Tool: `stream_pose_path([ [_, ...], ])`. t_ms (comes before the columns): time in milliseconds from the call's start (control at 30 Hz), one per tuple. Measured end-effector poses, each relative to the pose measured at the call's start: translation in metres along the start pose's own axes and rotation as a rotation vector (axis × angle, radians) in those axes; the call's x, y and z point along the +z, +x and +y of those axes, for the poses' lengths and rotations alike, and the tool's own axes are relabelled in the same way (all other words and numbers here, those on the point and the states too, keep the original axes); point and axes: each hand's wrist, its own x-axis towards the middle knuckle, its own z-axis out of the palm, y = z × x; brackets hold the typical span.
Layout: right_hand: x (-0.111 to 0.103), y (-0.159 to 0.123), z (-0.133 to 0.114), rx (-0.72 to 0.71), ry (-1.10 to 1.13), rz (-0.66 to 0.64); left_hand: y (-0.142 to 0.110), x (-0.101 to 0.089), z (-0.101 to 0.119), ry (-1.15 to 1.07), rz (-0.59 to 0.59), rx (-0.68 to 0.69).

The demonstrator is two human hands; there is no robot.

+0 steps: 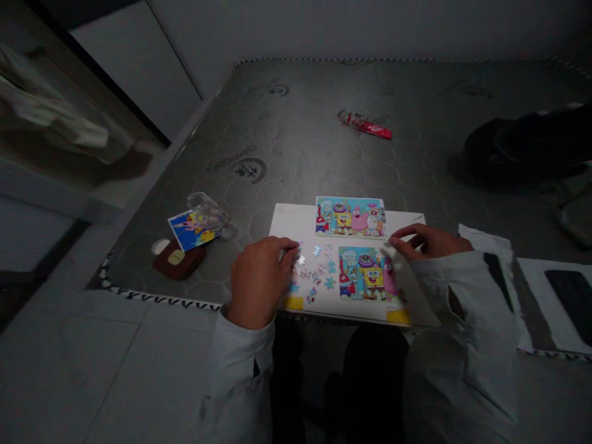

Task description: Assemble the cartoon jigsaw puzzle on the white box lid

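My left hand [263,277] is at the left of a white board [287,219], with thumb and index finger pinched at a small jigsaw piece [300,243]. Several loose jigsaw pieces [318,271] lie beside its fingertips. Right of them is a partly assembled cartoon jigsaw puzzle [367,276], its upper right corner uneven. Above it lies a picture card [350,217] with the same cartoon figures. Over the board's right side, my right hand [428,242] has thumb and index fingertips brought close together; whatever they hold is too small to make out.
Left of the board are a clear plastic container [211,214], a blue picture card [187,229] and a brown case [178,262]. A red wrapper [367,126] lies farther back on the grey mat [296,154]. At far right is a dark phone-like slab [571,302].
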Motion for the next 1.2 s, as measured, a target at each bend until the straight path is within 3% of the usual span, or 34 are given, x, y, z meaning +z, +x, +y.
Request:
stream_pose_path([
  [300,0.015,0.002,-0.006,-0.026,-0.001,-0.024,0.000,0.001,0.000,-0.023,-0.062,-0.026],
  [533,0.009,-0.001,-0.013,-0.036,-0.022,-0.087,0.001,-0.006,-0.003,-0.045,-0.024,0.002],
  [733,0.006,-0.007,-0.018,-0.061,-0.016,-0.020,-0.001,-0.007,-0.007,-0.063,-0.025,-0.006],
  [1200,0.016,-0.009,-0.030,-0.096,-0.031,-0.031,0.004,-0.003,-0.007,-0.099,-0.089,-0.014],
])
